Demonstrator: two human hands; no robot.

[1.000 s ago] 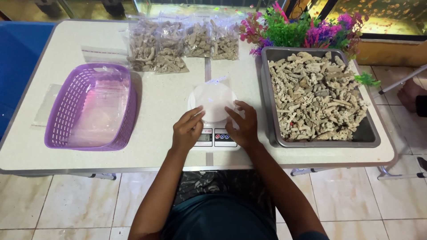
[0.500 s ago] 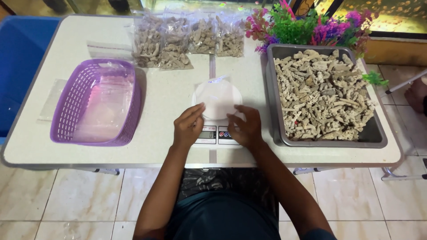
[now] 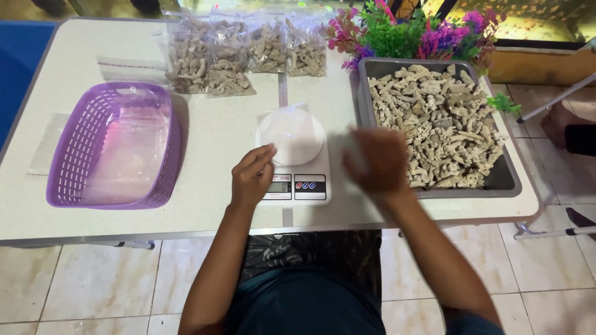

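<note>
A small white digital kitchen scale [image 3: 297, 170] sits at the middle front of the white table, with a clear plastic bag [image 3: 290, 130] lying on its round platform. My left hand [image 3: 251, 177] rests on the scale's left front corner, fingertips touching the bag's edge. My right hand [image 3: 377, 160] is blurred in motion between the scale and the grey metal tray [image 3: 509, 180]; it appears to hold nothing. The tray is full of pale, rough coral-like rock pieces [image 3: 437, 127].
A purple plastic basket [image 3: 115, 144] holding clear bags stands at the left. Several filled clear bags of rock pieces [image 3: 239, 54] lie at the table's back. Artificial plants [image 3: 410, 34] stand behind the tray. A loose clear bag [image 3: 43, 146] lies left of the basket.
My right hand has left the scale's right side and swung right toward the tray. My left hand stays at the scale.
</note>
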